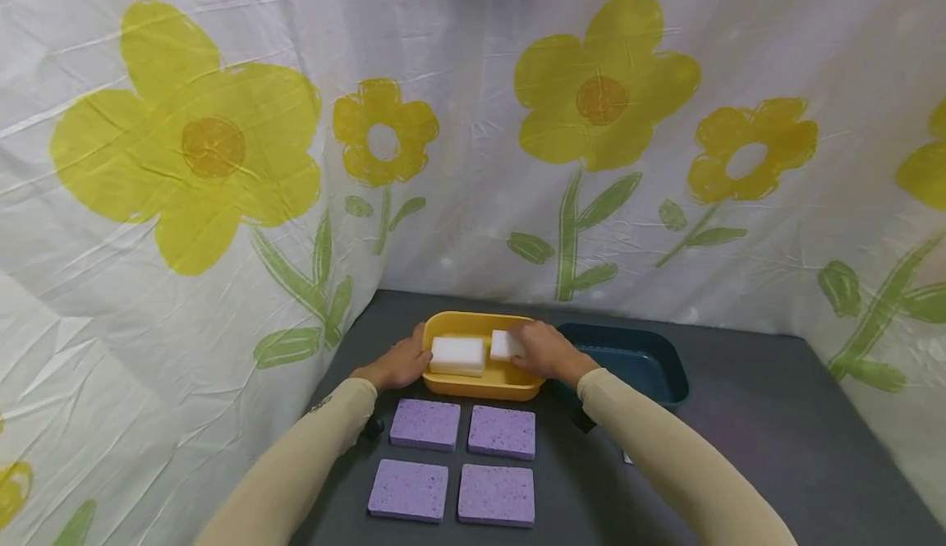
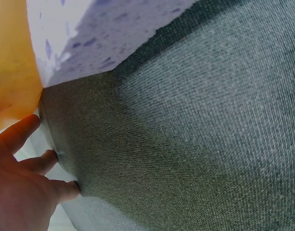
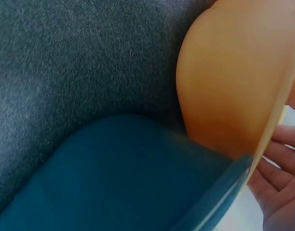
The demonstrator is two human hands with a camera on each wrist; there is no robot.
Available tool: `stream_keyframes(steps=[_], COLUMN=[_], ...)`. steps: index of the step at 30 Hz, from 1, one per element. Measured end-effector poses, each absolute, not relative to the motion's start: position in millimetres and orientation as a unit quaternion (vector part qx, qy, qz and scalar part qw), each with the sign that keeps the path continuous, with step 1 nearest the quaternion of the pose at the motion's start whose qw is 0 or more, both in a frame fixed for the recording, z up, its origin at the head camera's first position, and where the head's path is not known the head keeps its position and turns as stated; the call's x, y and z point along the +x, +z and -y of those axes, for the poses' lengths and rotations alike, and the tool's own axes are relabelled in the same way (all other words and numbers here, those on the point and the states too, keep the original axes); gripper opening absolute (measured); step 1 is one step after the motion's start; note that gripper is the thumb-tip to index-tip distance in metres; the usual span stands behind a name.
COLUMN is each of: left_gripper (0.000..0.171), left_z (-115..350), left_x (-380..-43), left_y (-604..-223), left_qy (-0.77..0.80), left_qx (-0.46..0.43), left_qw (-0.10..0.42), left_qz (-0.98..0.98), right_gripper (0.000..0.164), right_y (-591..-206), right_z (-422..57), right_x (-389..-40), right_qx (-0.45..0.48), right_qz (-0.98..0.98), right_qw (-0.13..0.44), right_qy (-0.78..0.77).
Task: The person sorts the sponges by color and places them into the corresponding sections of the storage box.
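The right hand (image 1: pixel 548 351) pinches one white block (image 1: pixel 503 345) inside the yellow tray (image 1: pixel 480 390); a second white block (image 1: pixel 456 355) lies left of it. The left hand (image 1: pixel 399 363) (fingers spread apart) touches the tray's left end. Four purple sponges (image 1: pixel 425 424) lie nearer the person.

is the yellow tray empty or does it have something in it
Not empty: the head view shows a white block inside the yellow tray.

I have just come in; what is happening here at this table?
A person's left hand touches the left side of a yellow tray, while the right hand holds a white block inside it, beside another white block. Four purple sponges lie on the dark table in two rows, nearer the person; a dark teal tray stands to the right.
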State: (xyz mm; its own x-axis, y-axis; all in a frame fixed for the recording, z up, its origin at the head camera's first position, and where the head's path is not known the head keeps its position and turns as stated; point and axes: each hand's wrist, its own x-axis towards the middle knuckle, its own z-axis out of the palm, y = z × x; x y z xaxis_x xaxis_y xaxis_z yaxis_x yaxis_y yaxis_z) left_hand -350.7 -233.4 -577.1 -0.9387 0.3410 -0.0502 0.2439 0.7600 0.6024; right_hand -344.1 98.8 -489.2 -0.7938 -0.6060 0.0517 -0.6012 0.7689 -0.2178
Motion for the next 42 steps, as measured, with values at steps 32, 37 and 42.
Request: stream_keyframes(steps=[32,37,42], left_gripper=[0.065,0.065,0.064], left_z=[225,235,235], left_x=[-337,-354,-357], left_y=[-557,-585,-586], left_qy=[0.301,0.294,0.301], left_qx=[0.130,0.143,0.147], left_qw=[0.093,0.079,0.082], left_qz=[-0.940,-0.942,-0.939], right_gripper=[0.063,0.066,0.060], right_y=[-531,-496,-492], right_z=[-96,-97,-113], right_x=[-366,-338,-325], right_qx=[-0.336,-0.341,-0.342], right_qz=[-0.934,-0.931,-0.930], right_qw=[0.058,0.035,-0.003], right_qy=[-0.105,-0.124,-0.137])
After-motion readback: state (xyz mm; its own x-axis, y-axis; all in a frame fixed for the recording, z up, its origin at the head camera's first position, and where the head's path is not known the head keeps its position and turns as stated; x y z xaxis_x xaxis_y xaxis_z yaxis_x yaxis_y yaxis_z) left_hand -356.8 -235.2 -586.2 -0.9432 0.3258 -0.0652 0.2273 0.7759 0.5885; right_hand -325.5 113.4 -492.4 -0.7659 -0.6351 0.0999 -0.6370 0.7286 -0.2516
